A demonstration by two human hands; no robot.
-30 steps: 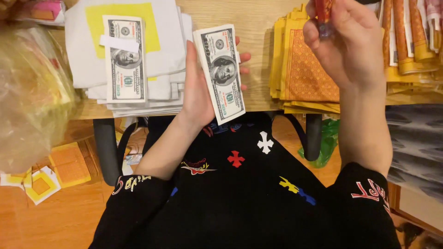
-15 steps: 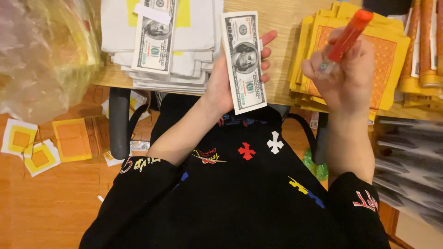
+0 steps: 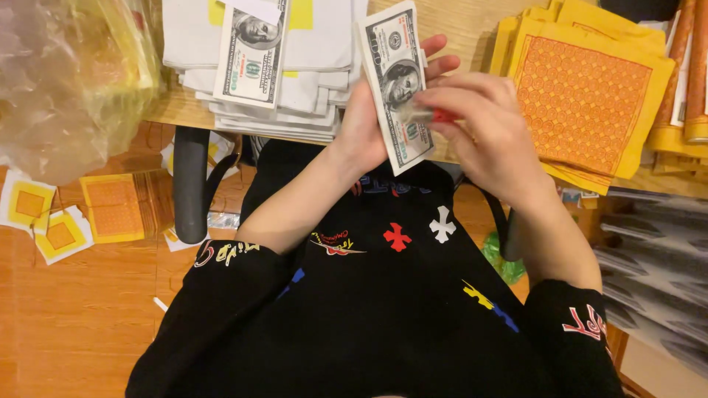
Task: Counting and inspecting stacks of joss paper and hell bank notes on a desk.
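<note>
My left hand (image 3: 365,121) holds a thick bundle of printed paper banknotes (image 3: 397,81) upright over the table edge. My right hand (image 3: 483,129) grips a small red stick-shaped object (image 3: 441,116) and presses its pale tip against the face of the bundle. A second banknote bundle (image 3: 253,51) lies on a stack of white paper sheets with yellow squares (image 3: 295,81) at the upper left.
Stacks of yellow-and-orange patterned paper (image 3: 590,96) fill the table's right side. A crumpled clear plastic bag (image 3: 66,81) sits at the left. Loose yellow paper squares (image 3: 81,217) lie on the wooden floor beside a black table leg (image 3: 189,184). Grey fabric (image 3: 656,258) lies at the right.
My right hand has come down from above the orange papers to the banknote bundle, bringing the red stick onto it. The left hand keeps holding the bundle.
</note>
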